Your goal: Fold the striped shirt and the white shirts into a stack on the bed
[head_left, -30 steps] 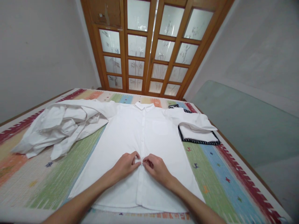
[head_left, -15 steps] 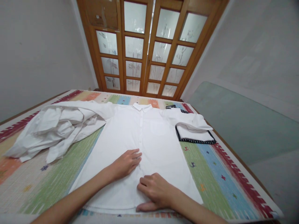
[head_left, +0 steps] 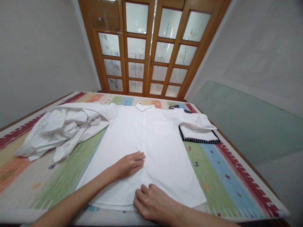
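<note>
A white button-up shirt (head_left: 163,148) lies spread face up, its collar away from me and its hem towards me. My left hand (head_left: 131,164) rests on the front beside the button placket, fingers stretched out together and lying on the cloth. At the bottom hem, near the placket, my right hand (head_left: 153,201) is closed with curled fingers on the shirt's edge; its thumb is hidden. The sleeve on the right lies over a folded white cloth with a black patterned border (head_left: 201,138).
Crumpled white garments (head_left: 66,126) lie on the left, by the other sleeve. Everything is on a colourful striped cover (head_left: 213,186). A pale green panel (head_left: 248,123) leans at the right wall, and wooden glazed doors (head_left: 146,66) stand behind.
My right hand has moved down and slightly left to the hem, its thumb and fingers now drawn together. My left hand stays almost in place on the shirt front.
</note>
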Motion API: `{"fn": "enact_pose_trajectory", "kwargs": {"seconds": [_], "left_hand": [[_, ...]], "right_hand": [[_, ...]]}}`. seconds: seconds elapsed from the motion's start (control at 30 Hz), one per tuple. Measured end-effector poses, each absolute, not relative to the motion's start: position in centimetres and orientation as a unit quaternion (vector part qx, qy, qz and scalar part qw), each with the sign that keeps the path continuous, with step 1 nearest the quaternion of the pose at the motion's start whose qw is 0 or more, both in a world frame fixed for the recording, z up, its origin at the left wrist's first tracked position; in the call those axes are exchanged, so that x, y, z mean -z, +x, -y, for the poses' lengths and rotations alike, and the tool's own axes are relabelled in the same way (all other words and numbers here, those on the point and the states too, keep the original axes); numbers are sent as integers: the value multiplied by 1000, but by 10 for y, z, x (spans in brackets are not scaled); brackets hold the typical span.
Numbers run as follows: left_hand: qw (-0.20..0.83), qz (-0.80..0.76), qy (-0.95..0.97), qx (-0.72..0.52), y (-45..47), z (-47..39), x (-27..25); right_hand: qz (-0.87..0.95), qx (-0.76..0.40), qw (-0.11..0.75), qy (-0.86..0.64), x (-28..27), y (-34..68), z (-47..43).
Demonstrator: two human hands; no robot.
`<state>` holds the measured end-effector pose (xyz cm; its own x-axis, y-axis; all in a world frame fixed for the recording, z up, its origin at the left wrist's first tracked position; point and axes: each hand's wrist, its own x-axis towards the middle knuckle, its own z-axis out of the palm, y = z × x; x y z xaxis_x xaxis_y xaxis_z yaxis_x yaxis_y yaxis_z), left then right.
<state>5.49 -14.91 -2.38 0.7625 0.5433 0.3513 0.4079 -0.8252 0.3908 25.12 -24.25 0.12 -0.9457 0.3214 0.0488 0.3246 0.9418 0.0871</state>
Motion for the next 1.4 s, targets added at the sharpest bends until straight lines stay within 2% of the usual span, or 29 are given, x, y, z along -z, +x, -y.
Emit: {"fn": "enact_pose_trajectory", "kwargs": {"seconds": [0.17,0.53,0.67,1.0,1.27,1.4], "left_hand": [[124,-271,928,-222,61,149,19],[-48,-237,961,-133,81,146,22],[-81,-232,962,-116,83,149,24],[-10,-309,942,-131,77,151,20],[208,-329,905,-169,80,140,5],[108,-367,905,-185,80,105,11]], "right_hand": [[991,33,19,-127,0,251,242],[993,38,39,-106,8,246,250],[993,36,50,-100,8,247,249],[990,68,84,-87,19,244,244],[993,61,75,-61,33,238,236],[996,43,59,-57,39,237,233]]}}
